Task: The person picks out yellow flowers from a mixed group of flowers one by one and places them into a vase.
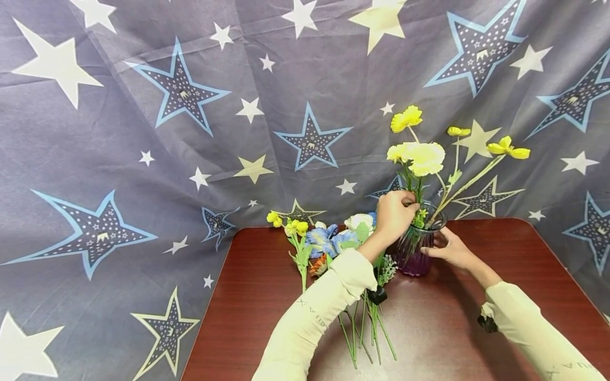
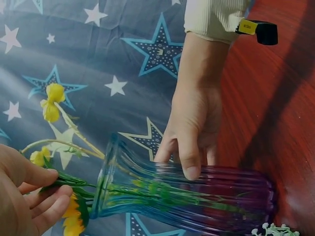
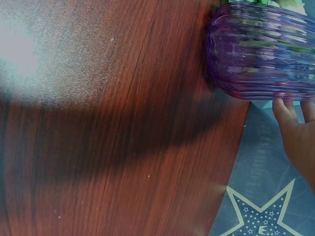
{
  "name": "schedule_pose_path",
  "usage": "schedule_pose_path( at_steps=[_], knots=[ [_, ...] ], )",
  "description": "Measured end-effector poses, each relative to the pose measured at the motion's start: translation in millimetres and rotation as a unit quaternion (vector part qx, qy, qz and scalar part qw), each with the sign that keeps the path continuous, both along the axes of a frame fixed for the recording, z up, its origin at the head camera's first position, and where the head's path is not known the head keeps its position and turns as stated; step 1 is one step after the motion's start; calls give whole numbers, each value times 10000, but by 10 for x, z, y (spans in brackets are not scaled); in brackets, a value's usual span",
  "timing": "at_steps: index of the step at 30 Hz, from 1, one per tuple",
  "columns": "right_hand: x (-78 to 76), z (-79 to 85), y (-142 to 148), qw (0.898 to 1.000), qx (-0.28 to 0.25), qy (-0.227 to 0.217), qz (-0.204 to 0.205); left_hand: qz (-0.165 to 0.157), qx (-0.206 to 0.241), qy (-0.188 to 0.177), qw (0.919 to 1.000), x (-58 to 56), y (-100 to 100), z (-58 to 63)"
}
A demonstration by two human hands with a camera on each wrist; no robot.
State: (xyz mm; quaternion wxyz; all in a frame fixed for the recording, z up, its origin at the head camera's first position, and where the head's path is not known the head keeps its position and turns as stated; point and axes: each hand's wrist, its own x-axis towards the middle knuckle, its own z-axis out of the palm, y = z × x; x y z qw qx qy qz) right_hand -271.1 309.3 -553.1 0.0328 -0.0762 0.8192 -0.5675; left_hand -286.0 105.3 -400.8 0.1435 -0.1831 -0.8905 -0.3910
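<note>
A ribbed glass vase (image 1: 413, 260), bluish at the top and purple at the base, stands toward the right of the table. My left hand (image 1: 395, 216) is at its mouth, pinching green flower stems (image 2: 74, 180) between thumb and fingers. Those stems run down inside the glass. Above the rim rise pale yellow blossoms (image 1: 425, 158) and thinner-stemmed yellow flowers (image 1: 509, 148) that lean right. My right hand (image 1: 451, 250) holds the vase's right side, thumb on the near face and fingers reaching behind. Only part of this hand (image 3: 300, 140) shows in the right wrist view.
Left of the vase lies a pile of artificial flowers, with blue blooms (image 1: 322, 241), a white bloom (image 1: 358, 220) and a yellow sprig (image 1: 301, 248). Their bare stems (image 1: 376, 333) point toward the table's front. A star-patterned cloth (image 1: 267, 201) hangs behind the brown table (image 1: 257, 264).
</note>
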Motion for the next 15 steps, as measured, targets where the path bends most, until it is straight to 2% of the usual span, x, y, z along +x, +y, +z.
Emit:
schedule_pose_path(
  at_steps=[5,15],
  knots=[
    [-11,-7,4,10000,-24,87,-9,-23,-249,-68,9997,21,25,-10],
    [4,14,-10,9999,-133,14,17,66,-492,-197,9986,52,78,-146]
  ],
)
